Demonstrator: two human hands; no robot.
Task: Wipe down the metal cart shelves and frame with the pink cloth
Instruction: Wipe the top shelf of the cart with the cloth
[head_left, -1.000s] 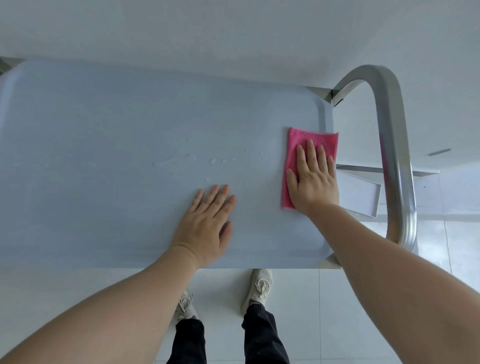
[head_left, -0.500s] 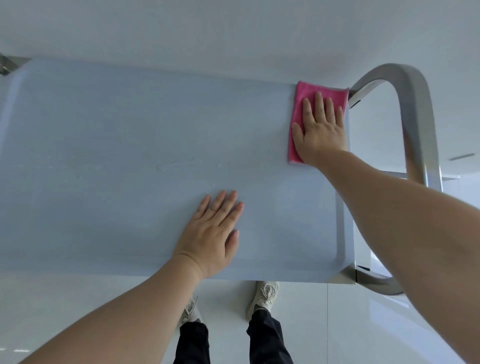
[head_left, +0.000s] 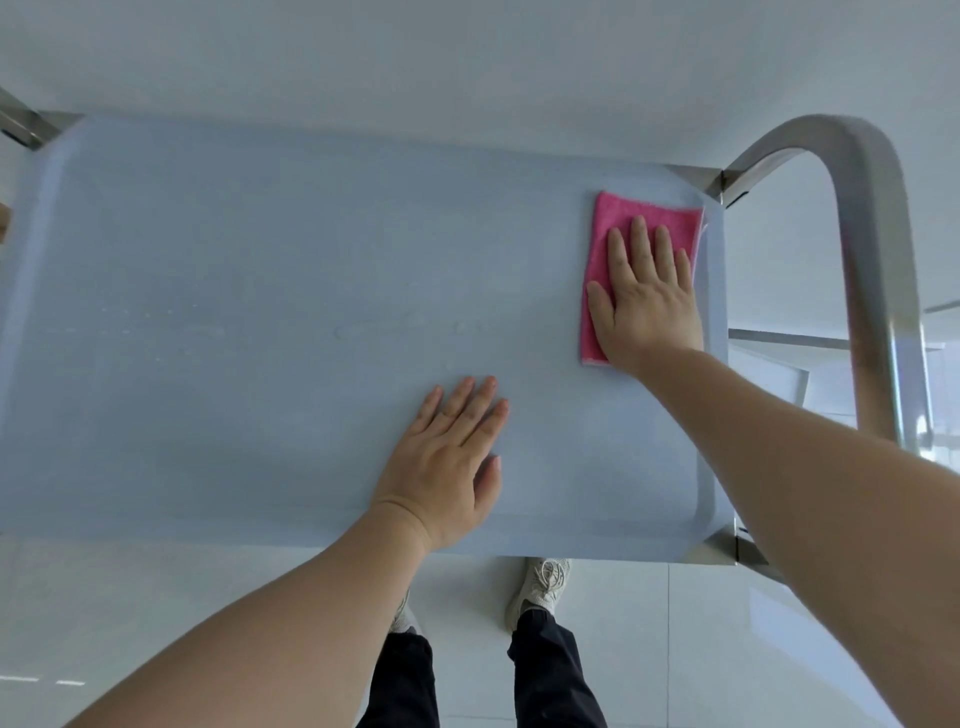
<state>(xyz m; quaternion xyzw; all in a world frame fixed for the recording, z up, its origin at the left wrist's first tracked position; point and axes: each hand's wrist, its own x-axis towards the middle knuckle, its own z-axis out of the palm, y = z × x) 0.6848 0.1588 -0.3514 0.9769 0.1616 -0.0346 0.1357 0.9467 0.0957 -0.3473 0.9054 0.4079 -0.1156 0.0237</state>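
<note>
A bright pink rectangular cloth (head_left: 605, 244) is seen under the right hand (head_left: 644, 306), with paler pink at its edge. A plain, pale blue-grey flat metal shelf (head_left: 234, 312) is spread beneath the left hand (head_left: 447, 462). A silver curved metal handle (head_left: 872, 234) is caught right of the right hand. Black trousers (head_left: 550, 670) and off-white shoes (head_left: 540, 582) are shown below.

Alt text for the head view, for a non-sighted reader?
A person's right hand presses a pink cloth flat on the far right corner of a metal cart's top shelf; the left hand rests flat near the front edge. The curved handle rises at right.
</note>
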